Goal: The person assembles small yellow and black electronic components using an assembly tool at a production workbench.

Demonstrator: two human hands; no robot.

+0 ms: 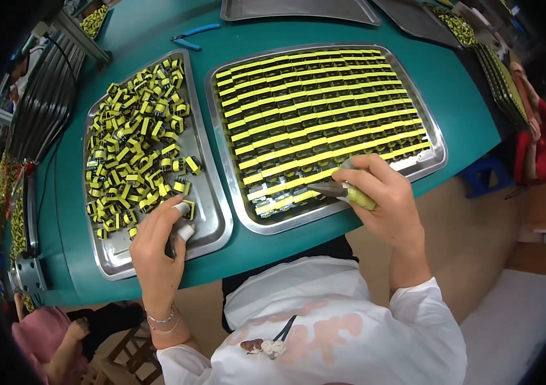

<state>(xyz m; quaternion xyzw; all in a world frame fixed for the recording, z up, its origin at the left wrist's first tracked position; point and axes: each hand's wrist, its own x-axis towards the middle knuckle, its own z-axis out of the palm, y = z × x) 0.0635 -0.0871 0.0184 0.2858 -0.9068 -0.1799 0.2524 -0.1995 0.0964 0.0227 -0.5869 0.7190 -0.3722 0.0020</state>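
Note:
My left hand (159, 247) hangs over the near right part of the left metal tray (212, 221), white covers on its thumb and a fingertip. Those two tips are apart, beside a small yellow-and-black component (189, 210); whether they touch it I cannot tell. Something dark shows under the palm, too hidden to name. My right hand (382, 199) grips needle-nose pliers (332, 189) with dark jaws and yellow-green handles. Their tips point left, over the near rows in the right metal tray (436, 138). Straight rows of yellow-taped components (318, 109) fill most of that tray.
A loose heap of similar components (135, 141) lies in the left tray. Blue-handled cutters (196, 35) rest behind it on the green table (157, 22). Another metal tray (298, 9) lies at the far edge. A blue stool (483, 176) and other people are nearby.

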